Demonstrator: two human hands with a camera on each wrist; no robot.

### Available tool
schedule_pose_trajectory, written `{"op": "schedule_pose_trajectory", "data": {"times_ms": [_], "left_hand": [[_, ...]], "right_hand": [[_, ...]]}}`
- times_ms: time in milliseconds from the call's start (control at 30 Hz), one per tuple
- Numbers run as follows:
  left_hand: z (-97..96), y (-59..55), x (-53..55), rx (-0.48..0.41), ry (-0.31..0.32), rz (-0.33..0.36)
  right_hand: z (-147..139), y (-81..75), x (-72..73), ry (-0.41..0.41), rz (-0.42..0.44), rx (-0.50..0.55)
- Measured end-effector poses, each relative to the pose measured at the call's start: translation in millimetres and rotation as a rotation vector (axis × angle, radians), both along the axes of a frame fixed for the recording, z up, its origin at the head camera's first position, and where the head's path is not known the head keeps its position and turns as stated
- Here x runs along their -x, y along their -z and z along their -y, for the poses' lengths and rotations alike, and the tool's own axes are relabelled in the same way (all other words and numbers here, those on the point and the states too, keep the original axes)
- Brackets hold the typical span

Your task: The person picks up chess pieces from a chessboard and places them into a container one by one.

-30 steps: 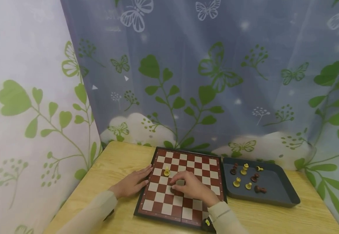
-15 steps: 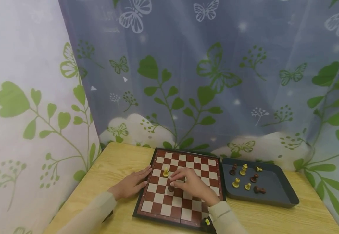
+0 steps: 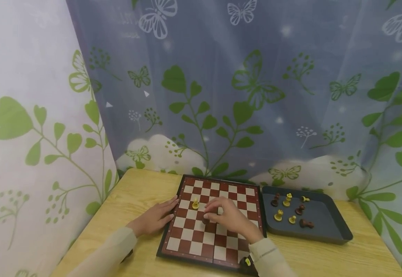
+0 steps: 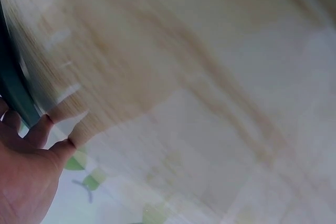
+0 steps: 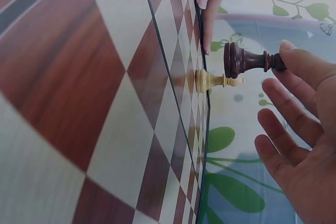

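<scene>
My right hand (image 3: 230, 217) is over the middle of the chessboard (image 3: 195, 248), pinching a dark brown chess piece (image 5: 247, 60) by its head between thumb and forefinger. In the right wrist view its base hangs clear of the squares; the fingers hide its top. The other fingers of that hand are loosely spread. A cream-yellow chess piece (image 3: 195, 204) stands upright on the board, left of and beyond the held piece. My left hand (image 3: 152, 219) lies with extended fingers against the board's left edge, also seen in the left wrist view.
Right of the board sits a dark grey tray (image 3: 329, 221) with several yellow and brown chess pieces, some standing, some lying. A small black object with a yellow mark (image 3: 247, 262) is by the right wrist. A patterned curtain (image 3: 187, 96) hangs behind the wooden table (image 3: 145, 184).
The right hand and the brown piece have shifted slightly away from me over the board, still in the same pinch. The left hand keeps its place at the edge.
</scene>
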State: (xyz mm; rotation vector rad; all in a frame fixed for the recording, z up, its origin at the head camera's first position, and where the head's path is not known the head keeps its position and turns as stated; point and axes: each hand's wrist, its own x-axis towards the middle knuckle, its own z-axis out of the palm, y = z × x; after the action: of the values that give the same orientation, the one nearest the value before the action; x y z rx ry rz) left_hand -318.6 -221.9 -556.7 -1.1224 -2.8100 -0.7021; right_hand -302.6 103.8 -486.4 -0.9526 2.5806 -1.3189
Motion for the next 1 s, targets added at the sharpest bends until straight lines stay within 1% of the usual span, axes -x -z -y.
{"op": "schedule_pose_trajectory", "data": {"times_ms": [100,267,467,600,700,733,833,900,933,967,1000], "left_hand": [[-0.9,-0.5,0.8,-0.002,-0.001,0.002],[0.4,0.7,2.3,0.019,-0.019,0.048],[0.3,1.3,1.4,0.015,-0.018,0.045],[-0.2,0.4,0.8,0.012,-0.02,0.059],[-0.7,-0.8,-0.1,0.011,-0.02,0.057],[-0.6,-0.5,-0.1,0.015,-0.018,0.043],[-0.6,0.1,-0.4,0.009,-0.019,0.035],[-0.6,0.6,0.0,-0.002,-0.022,0.035],[-0.6,0.9,0.1,-0.004,-0.018,0.022],[-0.6,0.8,0.1,-0.015,-0.02,0.033],[-0.6,0.8,0.2,-0.02,-0.017,0.029]], "right_hand": [[-4.5,-1.8,-0.9,0.007,-0.015,-0.013],[-13.1,-4.6,-2.0,0.023,-0.059,-0.032],[-30.2,-3.9,-4.1,0.066,-0.062,-0.039],[-44.6,-4.8,-8.0,0.098,-0.054,-0.028],[-55.4,-5.6,-10.0,0.117,-0.071,-0.032],[-58.8,-5.3,-10.2,0.122,-0.081,-0.037],[-67.7,-5.0,-11.1,0.134,-0.088,-0.037],[-73.4,-4.3,-11.6,0.145,-0.087,-0.031],[-76.1,-4.2,-12.1,0.153,-0.093,-0.029],[-78.8,-4.4,-12.9,0.161,-0.097,-0.026],[-81.5,-4.3,-13.4,0.169,-0.111,-0.027]]}}
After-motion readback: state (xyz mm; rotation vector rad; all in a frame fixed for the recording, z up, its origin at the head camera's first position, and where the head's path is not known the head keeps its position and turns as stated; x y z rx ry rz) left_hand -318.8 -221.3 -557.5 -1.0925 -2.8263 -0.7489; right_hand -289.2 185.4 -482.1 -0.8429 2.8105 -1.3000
